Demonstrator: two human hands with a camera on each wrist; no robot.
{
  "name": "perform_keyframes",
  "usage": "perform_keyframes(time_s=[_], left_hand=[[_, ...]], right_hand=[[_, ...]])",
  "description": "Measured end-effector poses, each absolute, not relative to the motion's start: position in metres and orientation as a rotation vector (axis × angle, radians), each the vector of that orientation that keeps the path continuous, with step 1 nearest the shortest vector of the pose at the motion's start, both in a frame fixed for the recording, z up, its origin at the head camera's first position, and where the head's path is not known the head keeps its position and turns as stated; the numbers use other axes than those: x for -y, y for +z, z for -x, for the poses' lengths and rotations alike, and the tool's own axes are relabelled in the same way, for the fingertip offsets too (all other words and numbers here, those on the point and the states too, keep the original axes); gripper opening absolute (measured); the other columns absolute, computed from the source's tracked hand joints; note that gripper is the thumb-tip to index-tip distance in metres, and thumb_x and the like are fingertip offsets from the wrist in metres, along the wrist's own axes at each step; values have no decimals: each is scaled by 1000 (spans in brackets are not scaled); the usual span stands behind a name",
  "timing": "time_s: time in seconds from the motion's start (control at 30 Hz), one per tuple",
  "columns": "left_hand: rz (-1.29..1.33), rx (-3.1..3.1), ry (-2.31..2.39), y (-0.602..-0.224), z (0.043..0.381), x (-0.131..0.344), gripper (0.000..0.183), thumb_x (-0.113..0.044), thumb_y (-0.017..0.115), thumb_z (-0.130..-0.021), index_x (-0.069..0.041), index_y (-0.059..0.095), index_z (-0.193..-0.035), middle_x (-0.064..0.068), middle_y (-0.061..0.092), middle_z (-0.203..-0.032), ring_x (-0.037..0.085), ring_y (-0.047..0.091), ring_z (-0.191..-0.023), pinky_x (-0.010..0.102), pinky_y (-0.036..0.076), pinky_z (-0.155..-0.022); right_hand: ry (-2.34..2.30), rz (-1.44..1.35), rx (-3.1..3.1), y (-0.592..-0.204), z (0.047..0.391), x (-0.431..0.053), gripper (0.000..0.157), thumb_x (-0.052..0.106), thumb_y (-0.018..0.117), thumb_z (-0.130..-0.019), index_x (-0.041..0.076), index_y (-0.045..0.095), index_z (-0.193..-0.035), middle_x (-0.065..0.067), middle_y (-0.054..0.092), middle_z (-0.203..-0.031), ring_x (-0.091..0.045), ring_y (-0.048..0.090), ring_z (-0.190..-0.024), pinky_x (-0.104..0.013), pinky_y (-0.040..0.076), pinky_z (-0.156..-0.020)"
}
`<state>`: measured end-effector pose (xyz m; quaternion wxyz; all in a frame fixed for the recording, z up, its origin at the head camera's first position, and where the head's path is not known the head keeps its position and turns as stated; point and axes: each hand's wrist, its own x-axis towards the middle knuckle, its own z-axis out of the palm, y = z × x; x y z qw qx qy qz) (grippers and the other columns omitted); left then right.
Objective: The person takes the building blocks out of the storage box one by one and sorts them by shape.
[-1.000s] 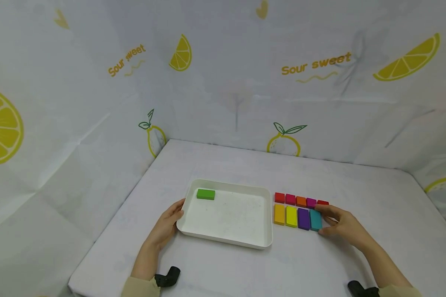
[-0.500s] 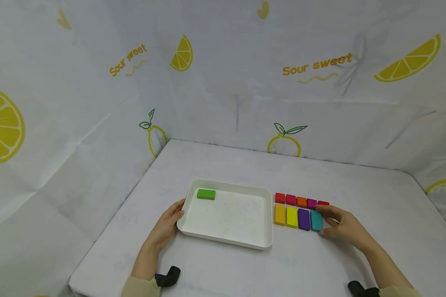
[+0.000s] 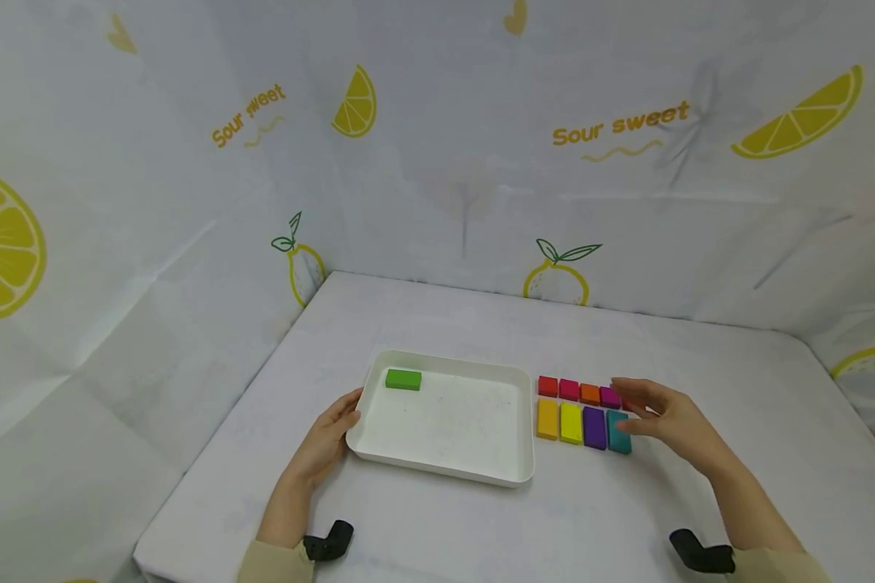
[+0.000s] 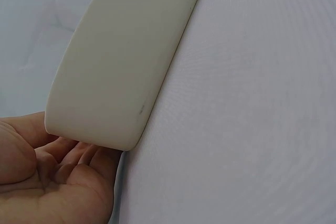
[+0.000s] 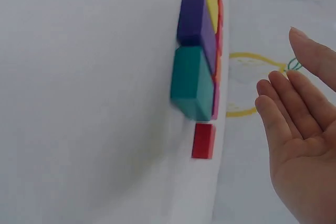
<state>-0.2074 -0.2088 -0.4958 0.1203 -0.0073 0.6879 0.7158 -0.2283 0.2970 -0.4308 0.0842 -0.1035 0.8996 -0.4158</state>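
Observation:
My left hand (image 3: pixel 328 437) grips the left side of a white rectangular tray (image 3: pixel 437 474), fingers curled against its outer wall (image 4: pixel 115 77). Inside the tray's far left corner lies a green block (image 3: pixel 403 380). My right hand (image 3: pixel 674 421) hovers above the right end of two rows of coloured blocks, holding nothing, its thumb apart from its fingers. Partly covered by that hand are a teal block (image 3: pixel 618 437) and a red block (image 5: pixel 203 141). Beside the teal one stand purple (image 3: pixel 594 427), yellow (image 3: pixel 571 423) and orange-yellow (image 3: pixel 547 419) blocks.
The back row holds smaller red (image 3: pixel 548 386), pinkish-red (image 3: pixel 569 390), orange (image 3: pixel 590 394) and magenta (image 3: pixel 609 397) blocks, close to the tray's right wall. A white cloth covers the table (image 3: pixel 437 534). Behind it hangs a lemon-printed sheet (image 3: pixel 437 186).
My right hand has risen off the teal block and shifted slightly away from me, toward the red block at the back row's end. The left hand and tray have stayed in place.

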Motion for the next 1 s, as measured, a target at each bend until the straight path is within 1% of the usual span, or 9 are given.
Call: perform_keyframes(time_s=[0.07, 0.13, 0.23, 0.3, 0.4, 0.53, 0.7, 0.83, 1.0], left_hand=[[24, -2009, 2090, -495, 207, 209, 52, -13, 37, -107, -7, 23, -156, 15, 21, -165, 28, 19, -153, 47, 19, -124], [22, -2010, 2088, -495, 208, 209, 52, -13, 37, -107, -7, 23, -156, 15, 21, -165, 29, 19, -153, 47, 20, -124], [28, -2008, 2096, -494, 208, 208, 51, -12, 36, -107, -6, 23, -156, 16, 21, -165, 30, 19, -153, 48, 20, -124], [26, -2006, 2102, -494, 208, 208, 51, -11, 36, -107, -6, 23, -156, 16, 21, -165, 31, 19, -153, 48, 19, -124], [21, -2006, 2105, -494, 209, 208, 51, -10, 35, -107, -5, 23, -156, 16, 21, -165, 30, 19, -153, 48, 19, -124], [14, -2008, 2102, -494, 209, 208, 51, -9, 34, -107, -5, 23, -156, 16, 21, -165, 31, 18, -154, 49, 18, -124], [19, -2011, 2099, -495, 209, 207, 51, -9, 34, -107, -5, 22, -156, 17, 22, -164, 33, 19, -153, 49, 20, -124], [23, -2018, 2100, -494, 208, 207, 51, -10, 35, -107, -5, 23, -156, 17, 22, -164, 32, 20, -153, 49, 20, -123], [28, -2014, 2107, -495, 207, 206, 51, -10, 35, -106, -5, 23, -156, 17, 22, -164, 32, 20, -153, 49, 20, -124]], right_hand=[[-1242, 333, -2681, -425, 229, -287, 64, 29, 71, -91, 7, 45, -146, -20, 50, -149, -43, 49, -134, -10, 51, -90], [-1252, 348, -2673, -420, 230, -274, 63, 28, 71, -91, 7, 46, -145, -19, 52, -147, -42, 50, -134, -13, 53, -92], [-1259, 372, -2674, -414, 232, -255, 59, 29, 71, -91, 8, 50, -143, -19, 55, -145, -41, 53, -132, -28, 56, -96], [-1278, 385, -2662, -411, 235, -241, 56, 28, 70, -91, 9, 52, -141, -18, 56, -144, -41, 53, -132, -38, 56, -99], [-1319, 431, -2631, -406, 239, -220, 54, 27, 70, -92, 8, 54, -140, -18, 57, -143, -41, 54, -132, -47, 53, -101], [-1364, 495, -2575, -402, 246, -194, 54, 26, 70, -91, 6, 54, -139, -17, 58, -142, -39, 54, -132, -46, 51, -103], [-1379, 544, -2547, -396, 256, -161, 50, 24, 69, -92, 8, 56, -137, -15, 59, -141, -35, 56, -132, -46, 47, -108], [-1388, 509, -2551, -392, 261, -133, 46, 22, 69, -92, 9, 59, -135, -15, 60, -140, -36, 56, -131, -47, 47, -108], [-1401, 468, -2564, -395, 267, -100, 43, 19, 69, -91, 11, 61, -133, -13, 62, -138, -34, 58, -129, -44, 49, -108]])
